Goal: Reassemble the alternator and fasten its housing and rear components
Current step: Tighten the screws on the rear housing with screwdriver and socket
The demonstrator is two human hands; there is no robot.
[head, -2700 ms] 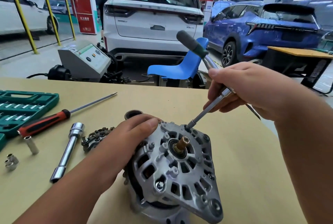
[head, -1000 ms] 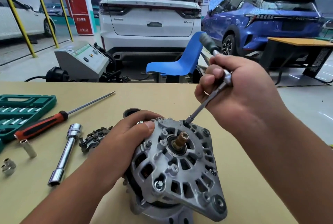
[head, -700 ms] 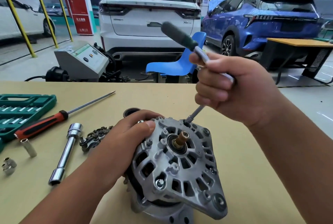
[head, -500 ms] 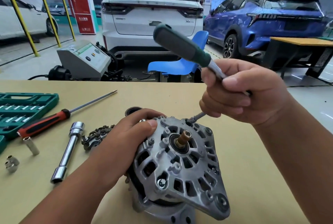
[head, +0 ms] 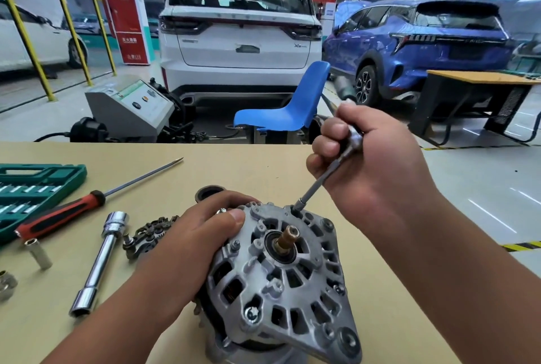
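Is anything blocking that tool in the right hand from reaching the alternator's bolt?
Nothing visible. The right hand grips the ratchet, whose socket tip sits at the top edge of the alternator. The left hand holds its left side, clear of the tip.

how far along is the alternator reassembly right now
Done: the alternator housing is closed up, with a lower bolt seated. In hand: the right hand works a ratchet extension at its top edge while the left hand steadies it. Left: the dark finned part on the table is not yet fitted.
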